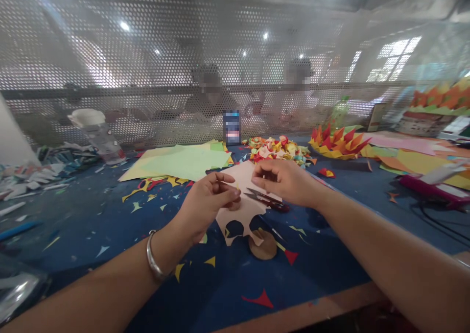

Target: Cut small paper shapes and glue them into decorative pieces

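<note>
My left hand (215, 198) is closed in a pinch above a pale pink sheet of paper (235, 220). A small yellowish piece of paper (238, 186) shows at its fingertips, mostly hidden. Across a short gap, my right hand (281, 180) has its thumb and fingers pressed together; whether anything is between them cannot be made out. Under the right hand lie small dark-handled thread snips (268, 199), blades pointing left. Round cutouts have left the near edge of the pink sheet scalloped. A brown round disc (263, 246) lies just below that edge.
Light green and yellow sheets (179, 161) lie behind my left hand. Farther back stand a phone (232, 127) and a heap of colored paper bits (277, 149). A red-orange folded-paper piece (340, 142), a magenta tool (433, 191) and its cable are right. A clear cup (105, 137) stands left.
</note>
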`<state>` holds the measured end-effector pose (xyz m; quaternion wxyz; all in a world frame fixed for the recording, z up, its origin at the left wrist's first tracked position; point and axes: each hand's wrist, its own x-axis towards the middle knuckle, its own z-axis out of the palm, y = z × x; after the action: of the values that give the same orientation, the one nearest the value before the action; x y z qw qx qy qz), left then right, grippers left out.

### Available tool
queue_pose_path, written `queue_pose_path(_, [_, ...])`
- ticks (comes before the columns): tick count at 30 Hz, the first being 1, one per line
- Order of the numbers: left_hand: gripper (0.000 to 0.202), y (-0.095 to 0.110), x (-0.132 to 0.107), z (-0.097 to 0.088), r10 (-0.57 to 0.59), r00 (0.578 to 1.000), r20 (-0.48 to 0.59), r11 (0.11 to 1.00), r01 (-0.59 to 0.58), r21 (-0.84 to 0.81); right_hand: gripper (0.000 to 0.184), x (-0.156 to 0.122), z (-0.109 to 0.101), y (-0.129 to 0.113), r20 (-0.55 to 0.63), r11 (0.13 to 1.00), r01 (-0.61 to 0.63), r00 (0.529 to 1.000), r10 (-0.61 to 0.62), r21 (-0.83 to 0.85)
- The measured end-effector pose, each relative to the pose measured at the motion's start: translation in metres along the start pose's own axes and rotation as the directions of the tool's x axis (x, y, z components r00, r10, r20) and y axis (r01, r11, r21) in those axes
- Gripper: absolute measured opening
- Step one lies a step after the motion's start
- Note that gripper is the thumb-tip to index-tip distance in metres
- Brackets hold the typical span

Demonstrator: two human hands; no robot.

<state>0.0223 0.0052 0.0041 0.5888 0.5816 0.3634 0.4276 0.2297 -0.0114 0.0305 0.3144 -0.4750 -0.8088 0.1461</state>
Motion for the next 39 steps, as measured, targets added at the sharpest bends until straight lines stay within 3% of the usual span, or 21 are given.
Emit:
queue_pose_path(4, [0.032,0.0,0.003,-0.003,0.037,0.991,-0.132,0.999,-0.039,-0.009,0.016,0.0,-0.012,0.003,0.125,0.986,-0.064,0.989,0.084,-0.157])
queue_pose_path(8, [0.027,0.0,0.004,-0.002,0.071,0.985,-0.155,0.997,-0.066,0.033,0.026,-0.004,-0.008,-0.001,0.403,0.952,-0.001,0.906,0.13,-0.306])
queue_pose_path(10, [0.027,0.001,0.003,-0.001,0.074,0.986,-0.149,0.997,-0.068,0.046,0.026,-0.007,-0.003,-0.004,0.477,0.939,0.052,0.87,0.124,-0.339])
queue_pose_path(16, [0.026,-0.002,0.003,0.001,0.071,0.991,-0.117,0.996,-0.065,0.052,0.011,-0.009,0.006,-0.007,0.482,0.925,0.058,0.865,0.141,-0.374])
queue_pose_path(22, [0.028,-0.006,0.003,0.001,0.033,0.999,0.012,0.997,-0.034,0.07,0.016,-0.011,0.006,-0.014,0.46,0.873,0.031,0.859,0.226,-0.487])
queue_pose_path(27, [0.032,-0.011,0.003,-0.002,-0.01,0.994,0.107,0.98,-0.011,0.197,0.015,-0.012,0.002,-0.017,0.431,0.826,0.012,0.857,0.282,-0.563])
queue_pose_path(31, [0.032,-0.014,0.006,-0.005,-0.029,0.995,0.1,0.964,0.002,0.265,0.01,-0.012,-0.006,-0.016,0.423,0.861,-0.015,0.867,0.265,-0.508])
queue_pose_path(35, [0.03,-0.014,0.006,-0.004,-0.051,0.994,0.101,0.965,0.023,0.261,0.016,-0.011,-0.019,-0.016,0.448,0.956,-0.042,0.876,0.175,-0.292])
queue_pose_path(39, [0.029,-0.014,0.005,-0.004,-0.07,0.99,0.12,0.962,0.035,0.272,0.018,-0.011,-0.031,-0.013,0.585,0.99,-0.136,0.806,0.09,0.035])
